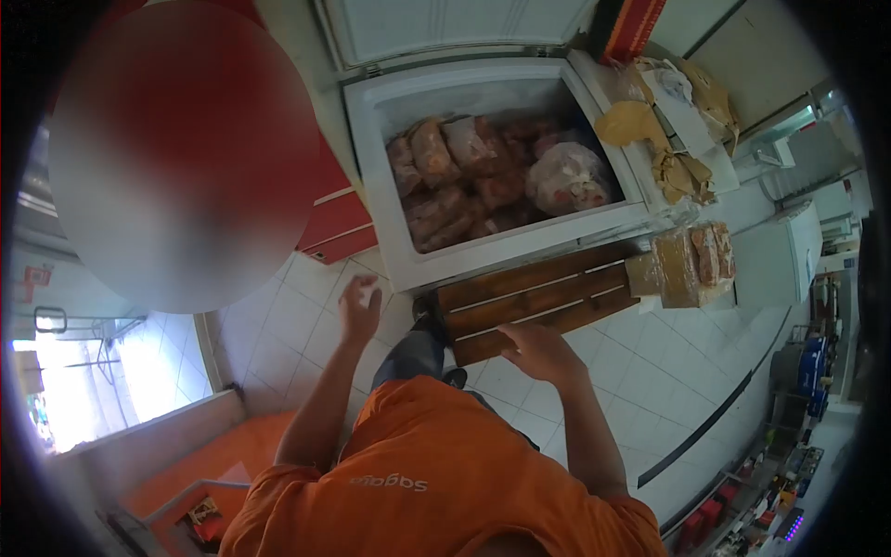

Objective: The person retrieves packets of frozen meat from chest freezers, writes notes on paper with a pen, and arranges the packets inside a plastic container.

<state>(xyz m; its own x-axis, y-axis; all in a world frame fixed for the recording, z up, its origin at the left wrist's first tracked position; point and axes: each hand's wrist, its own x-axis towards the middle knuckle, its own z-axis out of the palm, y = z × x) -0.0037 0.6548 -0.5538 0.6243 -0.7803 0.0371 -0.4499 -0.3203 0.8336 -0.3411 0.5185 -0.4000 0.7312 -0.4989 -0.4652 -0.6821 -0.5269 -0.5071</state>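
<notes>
chest freezer point(520, 241), lid up, is just ahead of l hand point(360, 308), empty w/ fingers apart; r hand point(543, 353), also empty, fingers loosely out, nr wooden slats point(520, 307). packs point(469, 144) inside look reddish-brown in clear plastic, + 1 rounder whitish bag point(566, 176). orange shirt point(436, 446) reads "sagaya"

White chest freezer point(520, 246) under a raised lid point(455, 28)
Holds reddish, clear-wrapped packs point(432, 153) crowded together at left, plus a rounded, pale translucent bag point(568, 176) at right.
</notes>
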